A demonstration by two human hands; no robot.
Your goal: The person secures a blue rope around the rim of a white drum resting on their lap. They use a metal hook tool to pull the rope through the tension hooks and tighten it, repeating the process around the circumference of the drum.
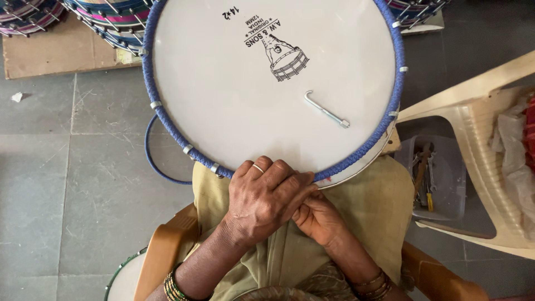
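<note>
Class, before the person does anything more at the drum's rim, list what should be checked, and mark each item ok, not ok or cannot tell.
1. Drum resting steady on the lap: ok.
2. Left hand on the near blue-wrapped rim: ok.
3. Right hand has a firm grip: cannot tell, it is partly covered by the left.
4. Metal hook rod lying loose on the drumhead, within view: ok.
5. Tool tray beside the chair: ok.
6. Rim clips all seated: cannot tell.
</note>
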